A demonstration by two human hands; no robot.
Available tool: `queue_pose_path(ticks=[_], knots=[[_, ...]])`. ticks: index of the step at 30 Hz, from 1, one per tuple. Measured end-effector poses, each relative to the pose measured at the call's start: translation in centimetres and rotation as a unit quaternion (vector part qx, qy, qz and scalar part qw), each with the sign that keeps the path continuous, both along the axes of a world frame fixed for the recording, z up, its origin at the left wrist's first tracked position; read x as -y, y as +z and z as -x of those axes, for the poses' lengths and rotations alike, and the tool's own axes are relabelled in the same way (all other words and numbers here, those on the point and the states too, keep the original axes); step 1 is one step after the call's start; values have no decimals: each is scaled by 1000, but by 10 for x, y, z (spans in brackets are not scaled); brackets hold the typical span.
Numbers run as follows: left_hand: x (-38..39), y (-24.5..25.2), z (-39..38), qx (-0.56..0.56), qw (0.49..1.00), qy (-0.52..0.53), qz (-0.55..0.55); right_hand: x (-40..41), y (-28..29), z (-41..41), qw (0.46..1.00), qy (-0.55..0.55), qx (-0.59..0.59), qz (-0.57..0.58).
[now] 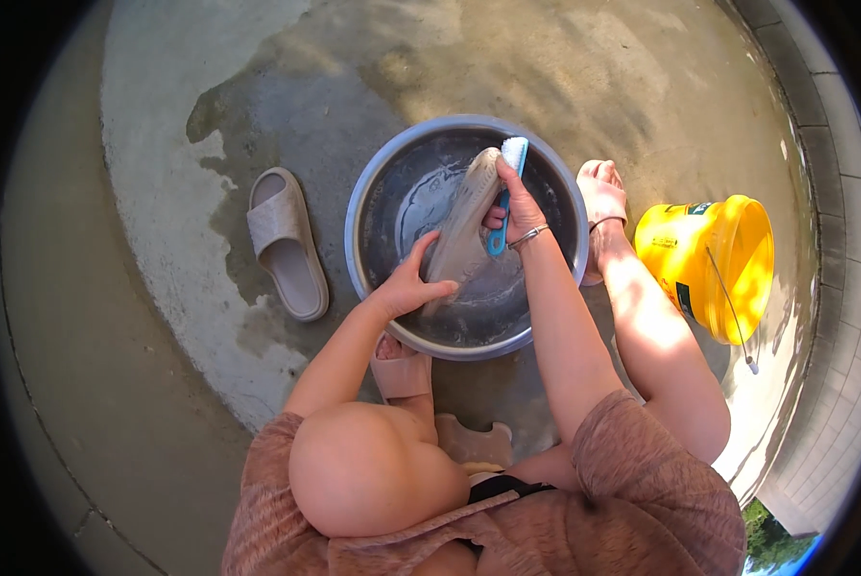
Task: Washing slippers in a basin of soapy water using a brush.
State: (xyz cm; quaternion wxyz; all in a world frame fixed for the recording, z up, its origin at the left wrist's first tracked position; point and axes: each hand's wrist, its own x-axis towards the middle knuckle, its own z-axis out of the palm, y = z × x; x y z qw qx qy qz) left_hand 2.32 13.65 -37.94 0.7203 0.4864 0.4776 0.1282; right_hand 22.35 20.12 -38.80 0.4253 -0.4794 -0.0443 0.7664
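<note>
A round metal basin (pixel 355 237) with water stands between my feet. Over it I hold a wet, light-coloured slide sandal (pixel 463 216) tilted on its edge, its patterned sole side showing. My left hand (pixel 417 282) grips the lower end, thumb and fingers spread along it. At the upper end, my right hand (pixel 515 209) steadies the sandal with its thumb and also holds a blue-handled scrub brush (pixel 499 234), white bristles up. The lower tip of the sandal meets the water. A matching beige slide sandal (pixel 286 245) lies upright on the ground left of the basin.
A yellow plastic bucket (pixel 679 245) with a wire handle lies tipped on its side beyond my right leg. Wet concrete ground (pixel 301 108) surrounds the basin. A paved block edge (pixel 830 216) curves along the right. Part of a low plastic stool (pixel 474 441) shows beneath me.
</note>
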Motion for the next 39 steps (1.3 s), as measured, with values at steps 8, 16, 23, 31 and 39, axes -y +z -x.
queue_pose_path(ticks=[8, 16, 23, 31, 39], knots=[[-40, 54, -14, 69, 965, 126, -218, 29, 57, 63, 917, 52, 276, -284], [-39, 74, 5, 8, 936, 240, -256, 39, 4, -7, 782, 235, 572, -76], [-34, 42, 1, -28, 896, 326, -302, 48, -15, 23, 788, 169, 537, -249], [-26, 57, -7, -99, 926, 268, -246, 15, 102, 74, 714, 277, 586, -264], [-24, 67, 3, -22, 924, 257, -284, 22, 78, 77, 822, 111, 505, -240]])
